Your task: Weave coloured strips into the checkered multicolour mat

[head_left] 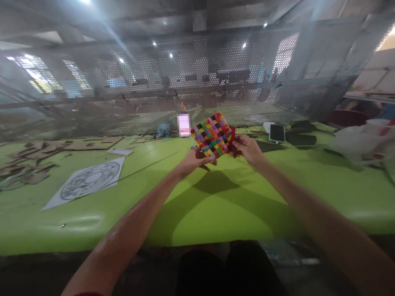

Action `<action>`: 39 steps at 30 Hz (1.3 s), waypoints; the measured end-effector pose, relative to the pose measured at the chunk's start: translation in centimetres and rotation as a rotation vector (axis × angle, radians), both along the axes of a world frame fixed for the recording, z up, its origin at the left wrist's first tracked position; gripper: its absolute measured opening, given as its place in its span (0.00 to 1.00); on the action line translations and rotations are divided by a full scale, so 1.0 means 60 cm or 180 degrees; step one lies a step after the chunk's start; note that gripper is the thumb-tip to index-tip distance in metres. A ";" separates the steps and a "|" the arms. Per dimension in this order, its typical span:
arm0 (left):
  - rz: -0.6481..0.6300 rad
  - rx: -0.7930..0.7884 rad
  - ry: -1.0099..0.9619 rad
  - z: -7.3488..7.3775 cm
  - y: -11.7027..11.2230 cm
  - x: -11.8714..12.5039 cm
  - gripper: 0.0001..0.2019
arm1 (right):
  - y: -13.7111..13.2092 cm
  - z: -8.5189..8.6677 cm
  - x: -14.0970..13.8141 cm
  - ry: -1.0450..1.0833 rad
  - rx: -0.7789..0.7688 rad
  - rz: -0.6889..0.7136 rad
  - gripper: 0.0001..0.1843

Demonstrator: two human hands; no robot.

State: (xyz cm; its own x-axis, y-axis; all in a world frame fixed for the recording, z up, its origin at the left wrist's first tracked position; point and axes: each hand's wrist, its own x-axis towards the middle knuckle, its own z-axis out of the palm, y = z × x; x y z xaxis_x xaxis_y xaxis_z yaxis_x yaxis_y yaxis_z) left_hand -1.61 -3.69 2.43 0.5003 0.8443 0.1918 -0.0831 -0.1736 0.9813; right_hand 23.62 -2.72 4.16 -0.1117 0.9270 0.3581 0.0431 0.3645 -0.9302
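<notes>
A square mat woven from colourful strips (212, 135) is held up, tilted, above the green table. My left hand (199, 159) grips its lower left edge, with the thumb on the front and the fingers behind. On the right side my right hand (245, 149) pinches at the edge, where a red strip (233, 135) sticks out past the weave. The fingertips behind the mat are partly hidden. Below it, the mat and both arms cast a shadow on the tabletop.
The green table (148, 185) carries cardboard scraps (37, 160) and a sheet with a printed round pattern (92, 179) on the left. A lit phone (184, 125) stands behind the mat. Further right are another phone (277, 133) and a plastic bag (364, 142). A perforated metal screen (185, 78) borders the back.
</notes>
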 end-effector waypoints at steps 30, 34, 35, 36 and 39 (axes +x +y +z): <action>0.0481 -0.0798 -0.0495 0.001 0.004 -0.009 0.15 | -0.036 0.001 -0.028 -0.1311 0.1357 0.0182 0.07; 0.0421 -0.0944 -0.0545 -0.005 0.005 -0.010 0.12 | -0.028 0.003 -0.023 -0.1125 0.1129 0.0204 0.16; 0.0403 -0.0960 -0.0540 -0.006 0.006 -0.011 0.12 | -0.026 0.003 -0.021 -0.1058 0.1052 0.0172 0.19; 0.0399 -0.0970 -0.0538 -0.007 0.006 -0.011 0.12 | -0.025 0.004 -0.020 -0.1013 0.0967 0.0132 0.21; 0.0428 -0.0968 -0.0563 -0.008 0.007 -0.011 0.12 | -0.023 0.006 -0.014 -0.1003 0.0546 0.0066 0.26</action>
State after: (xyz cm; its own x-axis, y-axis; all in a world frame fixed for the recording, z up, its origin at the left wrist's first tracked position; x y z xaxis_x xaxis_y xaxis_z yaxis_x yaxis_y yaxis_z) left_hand -2.29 -3.29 1.97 0.3626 0.9319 -0.0042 -0.2523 0.1025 0.9622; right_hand 22.77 -4.13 4.50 -0.2597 0.8527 0.4532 0.3090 0.5180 -0.7976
